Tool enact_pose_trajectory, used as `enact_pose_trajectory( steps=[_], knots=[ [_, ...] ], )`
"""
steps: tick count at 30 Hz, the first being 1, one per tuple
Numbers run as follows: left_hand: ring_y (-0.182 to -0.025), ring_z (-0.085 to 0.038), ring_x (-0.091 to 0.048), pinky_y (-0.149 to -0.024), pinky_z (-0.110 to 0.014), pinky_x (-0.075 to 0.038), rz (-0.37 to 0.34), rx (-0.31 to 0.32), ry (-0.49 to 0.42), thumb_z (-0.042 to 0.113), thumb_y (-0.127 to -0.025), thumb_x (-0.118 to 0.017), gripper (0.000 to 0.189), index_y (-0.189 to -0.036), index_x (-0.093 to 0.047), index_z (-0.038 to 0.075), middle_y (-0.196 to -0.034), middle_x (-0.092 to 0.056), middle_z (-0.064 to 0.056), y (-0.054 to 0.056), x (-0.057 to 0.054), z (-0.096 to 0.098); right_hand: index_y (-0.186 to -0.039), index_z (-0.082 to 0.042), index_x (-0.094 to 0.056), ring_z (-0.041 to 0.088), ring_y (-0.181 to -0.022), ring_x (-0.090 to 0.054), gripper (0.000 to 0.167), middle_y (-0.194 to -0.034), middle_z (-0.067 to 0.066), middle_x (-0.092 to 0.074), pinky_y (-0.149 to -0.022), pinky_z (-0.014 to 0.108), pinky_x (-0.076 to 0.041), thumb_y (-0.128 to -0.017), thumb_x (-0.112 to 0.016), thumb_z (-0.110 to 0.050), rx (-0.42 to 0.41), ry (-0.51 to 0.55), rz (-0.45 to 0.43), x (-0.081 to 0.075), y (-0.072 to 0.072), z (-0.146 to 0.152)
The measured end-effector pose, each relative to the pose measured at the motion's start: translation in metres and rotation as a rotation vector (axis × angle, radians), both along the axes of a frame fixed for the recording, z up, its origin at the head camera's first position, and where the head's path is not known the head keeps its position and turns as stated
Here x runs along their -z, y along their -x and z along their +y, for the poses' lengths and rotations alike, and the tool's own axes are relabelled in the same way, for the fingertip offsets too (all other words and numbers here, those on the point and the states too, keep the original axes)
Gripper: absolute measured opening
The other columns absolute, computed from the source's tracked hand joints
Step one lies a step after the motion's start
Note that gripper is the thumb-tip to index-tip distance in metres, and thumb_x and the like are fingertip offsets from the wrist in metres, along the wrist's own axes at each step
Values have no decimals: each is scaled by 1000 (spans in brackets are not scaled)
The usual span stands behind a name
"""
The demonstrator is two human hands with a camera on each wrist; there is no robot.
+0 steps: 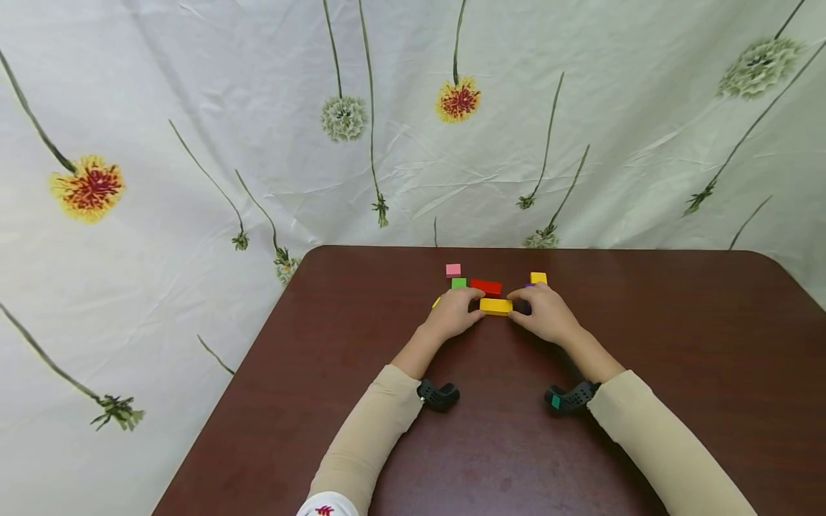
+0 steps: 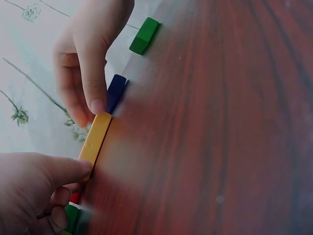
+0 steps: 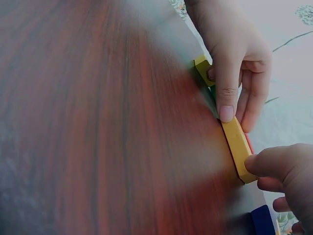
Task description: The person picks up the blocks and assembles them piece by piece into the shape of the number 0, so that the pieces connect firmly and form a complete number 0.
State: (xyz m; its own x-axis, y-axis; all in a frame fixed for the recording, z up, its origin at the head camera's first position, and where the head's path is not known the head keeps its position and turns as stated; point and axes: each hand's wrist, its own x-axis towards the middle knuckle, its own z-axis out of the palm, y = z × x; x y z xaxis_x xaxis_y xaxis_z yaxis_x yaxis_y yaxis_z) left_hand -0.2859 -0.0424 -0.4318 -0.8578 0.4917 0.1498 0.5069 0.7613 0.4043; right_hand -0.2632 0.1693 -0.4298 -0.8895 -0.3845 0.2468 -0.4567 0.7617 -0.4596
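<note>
- The left hand point(image 1: 457, 312) pinches one end of the long yellow block point(image 1: 495, 306) with its thumb and fingers.
- The right hand point(image 1: 545, 312) pinches the other end.
- The yellow block lies flat on the brown table point(image 1: 677, 344), between both hands.
- A red block point(image 1: 487, 287) lies just behind it.
- A green block point(image 1: 459, 283) sits beside the red one.
- A pink block point(image 1: 453, 270) and a small yellow block point(image 1: 538, 278) sit farther back.
- A blue block point(image 2: 116, 92) lies by the right hand.

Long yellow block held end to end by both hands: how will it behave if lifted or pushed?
The long yellow rectangular block looks rigid, so it probably won't flex. Flat faces suggest sliding, not rolling, on the smooth brown table. Left hand and right hand pinch its ends; likely light.
</note>
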Motion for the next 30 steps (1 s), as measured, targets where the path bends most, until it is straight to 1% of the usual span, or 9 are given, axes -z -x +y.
enact_pose_trajectory(
  steps=[6,10,14,18,22,27,30],
  knots=[
    [-111,-24,-60,-98,-34,-45,8,7,-5,18,-91,-70,37,-124,-65,2,-121,-66,-10,0,3,1,-112,1,-70,34,-100,-53,30,-109,15,-68,-89,52,-44,-87,-71,-15,12,-13,-14,1,1,-2],
    [-111,-23,-60,-98,-33,-45,-10,1,-11,18,-91,-70,36,-124,-65,3,-121,-66,-10,1,4,2,-111,1,-71,33,-97,-53,29,-107,15,-68,-88,51,-45,-87,-71,-15,23,-14,-23,2,1,-3],
    [-110,-23,-60,-98,-34,-45,-28,5,-22,18,-91,-70,35,-123,-66,3,-120,-66,-10,2,3,1,-110,0,-71,33,-97,-53,28,-106,16,-68,-87,51,-45,-87,-71,-15,21,0,-23,4,2,-2],
    [-109,-23,-60,-97,-34,-46,-43,16,-41,17,-91,-70,34,-122,-66,3,-119,-66,-10,1,1,-1,-109,1,-72,32,-95,-52,27,-105,15,-67,-86,50,-45,-86,-72,-14,7,42,-29,4,0,1],
    [-109,-22,-60,-96,-33,-47,-56,30,-42,19,-91,-70,34,-122,-67,5,-119,-66,-8,-3,-2,-2,-107,1,-73,30,-93,-51,27,-102,14,-67,-82,48,-45,-85,-74,-14,-1,78,-38,3,-5,4],
    [-109,-21,-60,-96,-33,-46,-63,53,-20,20,-91,-71,34,-122,-67,6,-119,-67,-6,-9,-8,-4,-105,0,-74,25,-84,-47,27,-96,10,-66,-73,40,-44,-83,-76,-15,-12,84,-26,0,-13,7],
    [-108,-20,-59,-96,-34,-46,-82,69,-17,21,-90,-72,35,-122,-67,7,-119,-67,-5,-14,-12,-5,-103,-1,-75,22,-78,-45,26,-91,8,-65,-67,35,-42,-82,-77,-16,-27,101,-20,-1,-18,8]
  ],
)
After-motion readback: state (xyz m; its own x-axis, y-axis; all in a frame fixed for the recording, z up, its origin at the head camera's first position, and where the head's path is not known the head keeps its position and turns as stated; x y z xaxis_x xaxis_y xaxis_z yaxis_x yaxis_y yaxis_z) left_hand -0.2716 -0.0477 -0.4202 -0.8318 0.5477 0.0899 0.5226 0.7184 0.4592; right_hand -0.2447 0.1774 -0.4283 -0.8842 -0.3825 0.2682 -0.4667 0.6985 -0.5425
